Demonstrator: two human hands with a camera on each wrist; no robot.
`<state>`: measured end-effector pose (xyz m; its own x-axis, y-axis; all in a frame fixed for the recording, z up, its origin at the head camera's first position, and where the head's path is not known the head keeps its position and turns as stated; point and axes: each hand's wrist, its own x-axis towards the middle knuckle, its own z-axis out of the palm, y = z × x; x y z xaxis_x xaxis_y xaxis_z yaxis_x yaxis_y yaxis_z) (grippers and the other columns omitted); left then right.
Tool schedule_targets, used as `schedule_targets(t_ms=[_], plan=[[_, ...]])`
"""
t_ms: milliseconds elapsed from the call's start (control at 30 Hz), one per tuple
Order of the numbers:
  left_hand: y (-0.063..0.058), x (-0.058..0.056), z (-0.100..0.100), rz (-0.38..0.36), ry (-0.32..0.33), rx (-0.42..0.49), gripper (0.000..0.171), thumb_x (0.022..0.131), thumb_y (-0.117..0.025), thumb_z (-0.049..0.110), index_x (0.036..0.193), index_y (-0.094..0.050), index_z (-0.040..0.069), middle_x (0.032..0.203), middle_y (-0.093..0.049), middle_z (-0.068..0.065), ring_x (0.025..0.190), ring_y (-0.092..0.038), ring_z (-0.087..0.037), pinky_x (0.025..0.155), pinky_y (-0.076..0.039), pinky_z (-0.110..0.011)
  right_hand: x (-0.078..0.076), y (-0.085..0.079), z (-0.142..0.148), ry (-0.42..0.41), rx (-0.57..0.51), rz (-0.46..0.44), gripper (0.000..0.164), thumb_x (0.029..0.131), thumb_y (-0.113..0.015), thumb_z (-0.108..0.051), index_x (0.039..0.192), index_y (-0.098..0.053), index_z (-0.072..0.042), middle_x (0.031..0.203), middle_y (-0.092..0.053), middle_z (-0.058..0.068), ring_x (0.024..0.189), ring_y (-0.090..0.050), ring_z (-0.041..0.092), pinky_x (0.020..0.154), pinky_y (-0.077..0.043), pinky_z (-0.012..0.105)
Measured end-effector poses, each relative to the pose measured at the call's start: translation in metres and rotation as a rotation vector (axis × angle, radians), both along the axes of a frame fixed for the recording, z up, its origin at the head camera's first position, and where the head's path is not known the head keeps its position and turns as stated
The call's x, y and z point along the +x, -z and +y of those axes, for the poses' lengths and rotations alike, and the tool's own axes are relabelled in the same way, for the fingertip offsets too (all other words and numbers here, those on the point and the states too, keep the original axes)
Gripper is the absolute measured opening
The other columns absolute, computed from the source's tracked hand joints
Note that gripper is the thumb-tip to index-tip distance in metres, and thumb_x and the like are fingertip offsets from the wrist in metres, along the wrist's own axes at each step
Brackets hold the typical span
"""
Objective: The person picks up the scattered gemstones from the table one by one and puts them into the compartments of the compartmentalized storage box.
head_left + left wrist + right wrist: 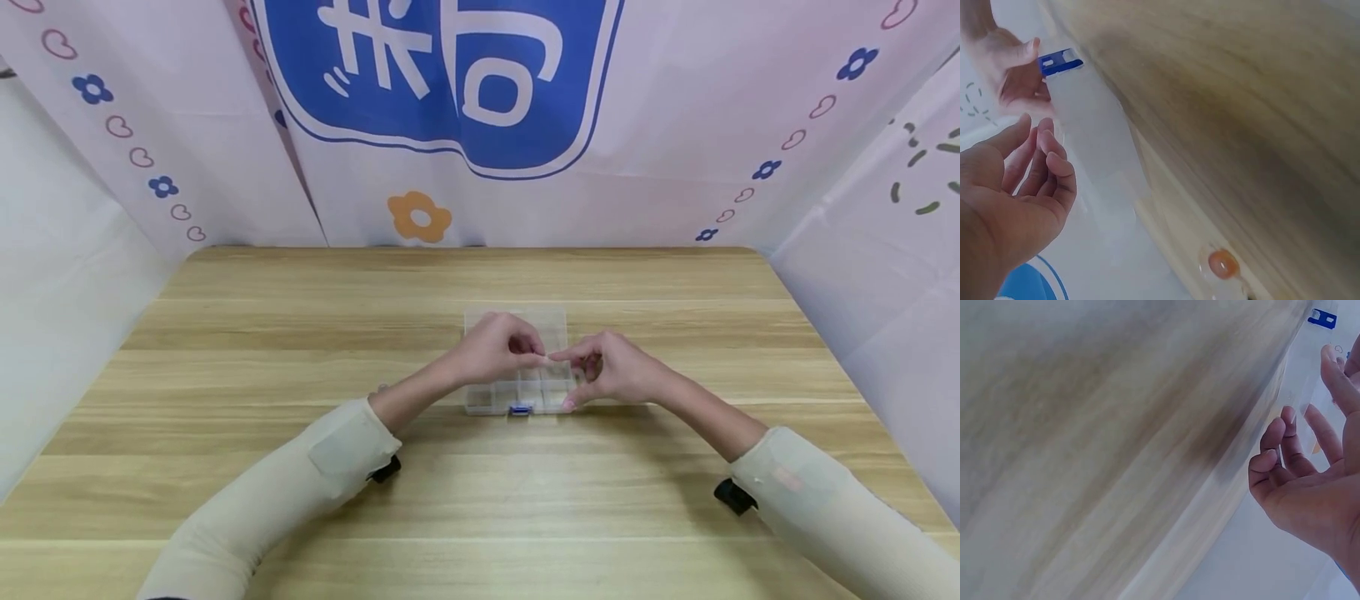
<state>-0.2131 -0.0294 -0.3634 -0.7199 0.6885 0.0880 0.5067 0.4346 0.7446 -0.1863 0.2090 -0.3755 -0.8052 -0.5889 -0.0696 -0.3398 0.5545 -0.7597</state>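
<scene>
A clear plastic compartment box (480,397) with a blue latch (521,410) on its front side rests on the wooden table. Above the box, my left hand (495,348) brings thumb and index fingertips together; whether something small sits between them cannot be made out. My right hand (618,368) holds the right end of the box, thumb at the front corner. Its index finger reaches over the box to the left fingertips. The blue latch (1060,62) shows beside the right thumb in the left wrist view; the right wrist view shows the right hand's (1316,469) bent fingers beside the box.
The wooden table (375,517) extends around the box on all sides. Behind it hangs a white printed cloth (675,117) with a blue sign and flowers. A blurred orange round spot (1223,264) appears low in the left wrist view.
</scene>
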Motion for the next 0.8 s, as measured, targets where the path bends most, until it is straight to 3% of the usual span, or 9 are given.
schedule_targets(t_ms=[300,567,800], plan=[[-0.007,0.001,-0.024,-0.020,-0.041,0.031,0.006,0.095,-0.075,0.005,0.092,-0.077,0.000,0.082,-0.074,-0.005,0.069,-0.061,-0.009,0.067,-0.053,-0.022,0.000,0.000,-0.002,0.004,0.027,0.007,0.065,0.075,-0.095,-0.015,0.130,-0.067,0.006,0.091,-0.063,0.008,0.077,-0.055,0.019,0.068,-0.049,0.026],[-0.012,0.006,-0.048,-0.042,-0.077,0.047,0.007,0.096,-0.074,0.006,0.093,-0.076,0.001,0.083,-0.073,-0.015,0.067,-0.058,-0.012,0.063,-0.049,-0.023,0.001,0.000,-0.001,0.022,0.004,0.001,0.065,0.073,-0.096,-0.013,0.125,-0.062,0.004,0.091,-0.063,0.009,0.078,-0.055,0.020,0.069,-0.048,0.026],[-0.014,0.009,-0.067,-0.018,-0.096,0.061,0.007,0.096,-0.074,0.007,0.094,-0.076,0.000,0.084,-0.073,-0.015,0.069,-0.058,-0.013,0.064,-0.049,-0.024,0.002,0.001,-0.002,0.044,-0.022,-0.029,0.062,0.071,-0.096,-0.010,0.120,-0.061,0.006,0.091,-0.062,0.010,0.079,-0.056,0.020,0.069,-0.049,0.024]])
